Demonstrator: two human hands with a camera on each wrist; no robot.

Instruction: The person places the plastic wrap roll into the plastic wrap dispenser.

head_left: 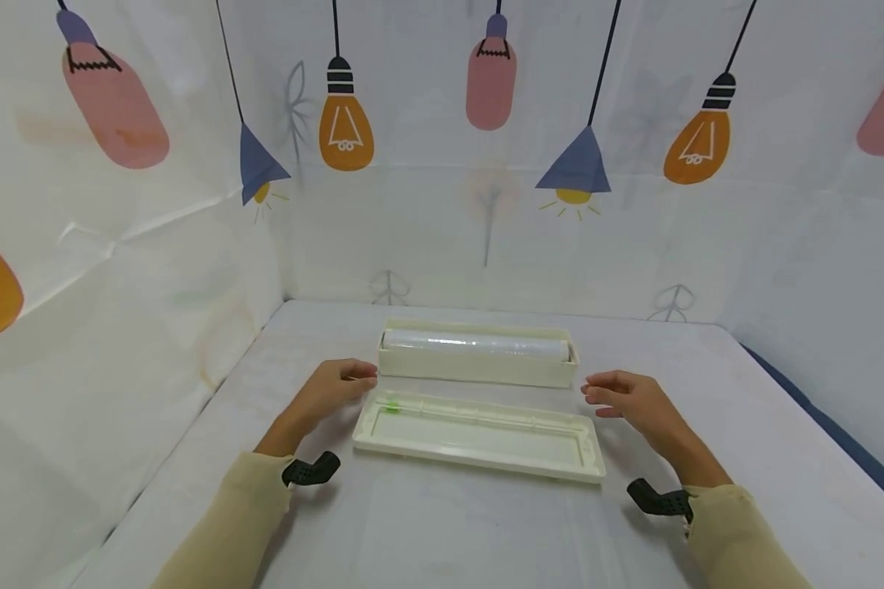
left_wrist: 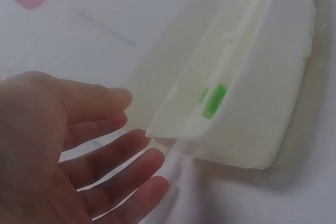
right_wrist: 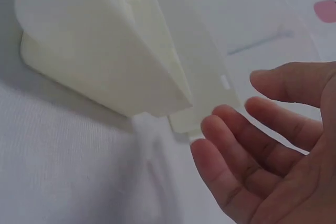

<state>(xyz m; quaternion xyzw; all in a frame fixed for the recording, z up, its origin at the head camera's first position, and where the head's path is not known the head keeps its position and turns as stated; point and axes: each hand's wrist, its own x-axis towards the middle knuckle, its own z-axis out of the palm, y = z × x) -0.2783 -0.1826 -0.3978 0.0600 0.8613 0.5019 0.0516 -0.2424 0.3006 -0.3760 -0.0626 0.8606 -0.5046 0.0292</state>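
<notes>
A long cream plastic box stands at the back of the table, holding a roll of clear wrap. In front of it is its long cream lid, hollow side up, with a small green piece near the left end. My left hand is at the lid's far left corner, fingers loosely bent and spread; whether the fingertips touch the corner I cannot tell. Past the lid's right end, my right hand hovers with relaxed fingers, holding nothing. Both wrist views show the lid in front of the box, seemingly tilted.
A white cloth covers the table. White sheets printed with lamps and bulbs hang behind and at both sides, the back sheet close behind the box. Black wrist cameras are strapped at both sleeves.
</notes>
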